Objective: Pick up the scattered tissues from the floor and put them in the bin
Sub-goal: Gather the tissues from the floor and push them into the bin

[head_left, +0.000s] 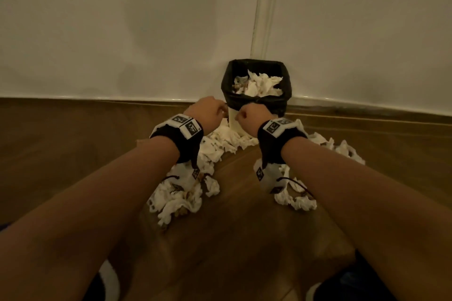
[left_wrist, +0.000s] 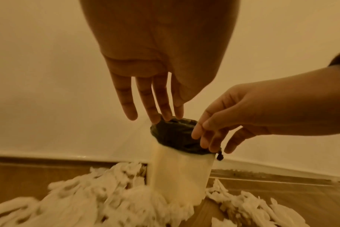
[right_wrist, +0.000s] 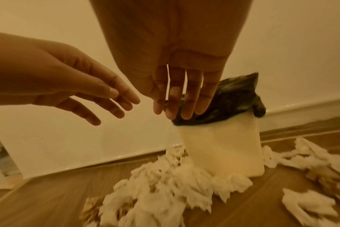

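A white bin [head_left: 236,124] with a black liner [head_left: 256,63] stands in the corner, crumpled tissues [head_left: 259,84] piled inside it. Many white tissues [head_left: 181,195] lie scattered on the wooden floor around its base and to the right [head_left: 296,193]. My left hand [head_left: 212,111] hovers at the liner's near rim with straight, spread fingers [left_wrist: 151,107] and holds nothing. My right hand [head_left: 252,115] is beside it at the rim, its fingers [right_wrist: 184,99] straight and empty in front of the liner [right_wrist: 233,98]. The bin [left_wrist: 180,173] stands upright.
White walls meet behind the bin at a pale vertical frame [head_left: 264,7], with a skirting board [head_left: 367,105] along the floor. Bare wooden floor [head_left: 232,239] stretches between the two tissue heaps towards me. My feet show at the bottom edge [head_left: 315,291].
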### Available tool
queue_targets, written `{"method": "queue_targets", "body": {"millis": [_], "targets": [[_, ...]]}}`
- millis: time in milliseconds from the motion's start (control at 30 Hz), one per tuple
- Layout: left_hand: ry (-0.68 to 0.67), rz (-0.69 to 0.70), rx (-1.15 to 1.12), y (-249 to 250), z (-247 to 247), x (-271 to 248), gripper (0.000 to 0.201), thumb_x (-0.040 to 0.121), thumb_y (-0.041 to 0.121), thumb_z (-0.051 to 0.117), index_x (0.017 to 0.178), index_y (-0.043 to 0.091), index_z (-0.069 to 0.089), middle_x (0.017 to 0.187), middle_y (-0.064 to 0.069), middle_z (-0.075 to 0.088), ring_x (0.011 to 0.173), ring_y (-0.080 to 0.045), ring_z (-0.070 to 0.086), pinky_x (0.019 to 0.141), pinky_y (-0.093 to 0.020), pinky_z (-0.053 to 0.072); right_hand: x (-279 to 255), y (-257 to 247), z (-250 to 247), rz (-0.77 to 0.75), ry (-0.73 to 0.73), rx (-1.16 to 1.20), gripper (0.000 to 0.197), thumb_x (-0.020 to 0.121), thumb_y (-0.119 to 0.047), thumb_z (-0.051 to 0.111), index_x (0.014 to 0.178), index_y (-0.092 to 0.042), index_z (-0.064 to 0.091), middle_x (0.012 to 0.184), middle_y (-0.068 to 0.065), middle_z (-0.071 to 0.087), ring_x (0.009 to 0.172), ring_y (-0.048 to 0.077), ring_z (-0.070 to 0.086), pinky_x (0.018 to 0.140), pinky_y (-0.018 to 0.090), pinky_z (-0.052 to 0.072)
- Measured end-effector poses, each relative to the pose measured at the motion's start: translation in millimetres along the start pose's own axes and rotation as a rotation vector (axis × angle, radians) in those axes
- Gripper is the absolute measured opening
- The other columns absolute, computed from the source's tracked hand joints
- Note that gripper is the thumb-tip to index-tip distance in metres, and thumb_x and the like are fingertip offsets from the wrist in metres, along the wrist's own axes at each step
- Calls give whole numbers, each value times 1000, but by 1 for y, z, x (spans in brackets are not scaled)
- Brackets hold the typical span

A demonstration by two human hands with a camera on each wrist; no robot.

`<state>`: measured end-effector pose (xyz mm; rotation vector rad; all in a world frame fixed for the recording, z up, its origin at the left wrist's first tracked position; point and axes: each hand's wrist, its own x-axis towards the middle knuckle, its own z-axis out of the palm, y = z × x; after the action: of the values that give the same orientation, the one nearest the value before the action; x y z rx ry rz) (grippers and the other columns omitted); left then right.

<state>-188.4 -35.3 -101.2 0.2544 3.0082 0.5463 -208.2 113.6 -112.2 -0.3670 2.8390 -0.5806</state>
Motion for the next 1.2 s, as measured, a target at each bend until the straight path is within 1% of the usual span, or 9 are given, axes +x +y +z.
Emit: {"method": "queue_targets", "body": {"millis": [100, 267, 367, 433, 500, 700, 867, 1033, 1200], "targets": [[-52, -76, -19, -20, 16, -21, 31, 95, 17, 39, 113, 20, 64, 119, -7, 61, 105, -23, 57, 84, -29, 43, -3, -5, 35, 19, -88, -18, 30, 95, -21, 43, 94, -2, 67, 93, 16, 66, 80, 27, 58, 65, 29, 43], [-263, -203, 29, -59, 65, -51, 27, 93, 19, 46, 113, 23, 63, 118, -4, 61, 107, -20, 58, 80, -25, 45, -7, -7, 90, 12, -303, -14, 26, 94, -20, 50, 109, -10, 68, 114, 10, 65, 101, 27, 61, 84, 32, 49], [-438, -194, 97, -76, 98, -74, 27, 90, 29, 56, 116, 24, 60, 122, -3, 57, 108, -21, 55, 85, -30, 49, -11, -6, 122, 12, -389, -46, 26, 95, -17, 47, 104, -6, 69, 111, 14, 66, 93, 28, 62, 81, 34, 51], [-520, -172, 132, -83, 121, -88, 38, 85, 40, 62, 120, 29, 55, 129, -2, 46, 113, -24, 49, 90, -35, 48, -14, -5, 140, 38, -440, -42, 26, 95, -15, 45, 94, -1, 67, 108, 17, 66, 83, 27, 60, 72, 33, 49], [-571, -209, 169, -88, 142, -97, 55, 78, 52, 65, 126, 33, 46, 134, -5, 34, 119, -30, 40, 92, -41, 46, -17, -2, 153, 57, -476, -44, 29, 95, -15, 44, 101, 1, 67, 107, 18, 66, 84, 28, 60, 72, 33, 48], [-564, -237, 255, -99, 179, -107, 68, 73, 56, 69, 130, 37, 38, 138, -7, 22, 128, -40, 24, 101, -49, 39, -23, 13, 169, 103, -450, -26, 31, 95, -15, 43, 106, 1, 68, 107, 18, 67, 95, 32, 64, 82, 38, 52], [-377, -251, 143, -102, 191, -108, 26, 85, 28, 59, 110, 20, 56, 130, -8, 36, 112, -28, 44, 85, -34, 44, -23, 19, 173, 144, -414, -14, 31, 95, -17, 44, 103, 2, 67, 106, 18, 67, 96, 32, 63, 83, 39, 51], [-334, -280, 74, -106, 194, -108, 25, 84, 34, 59, 104, 18, 60, 128, -10, 40, 103, -26, 54, 75, -29, 42, -23, 17, 181, 149, -409, -1, 30, 96, -18, 44, 101, 2, 66, 104, 18, 66, 96, 32, 62, 81, 37, 50], [-355, -217, 80, -105, 197, -105, 16, 94, 16, 45, 105, 9, 54, 117, -11, 49, 98, -28, 54, 79, -35, 45, -22, 12, 187, 131, -401, -19, 31, 97, -20, 43, 102, 1, 65, 104, 17, 65, 96, 31, 62, 83, 38, 50]]}}
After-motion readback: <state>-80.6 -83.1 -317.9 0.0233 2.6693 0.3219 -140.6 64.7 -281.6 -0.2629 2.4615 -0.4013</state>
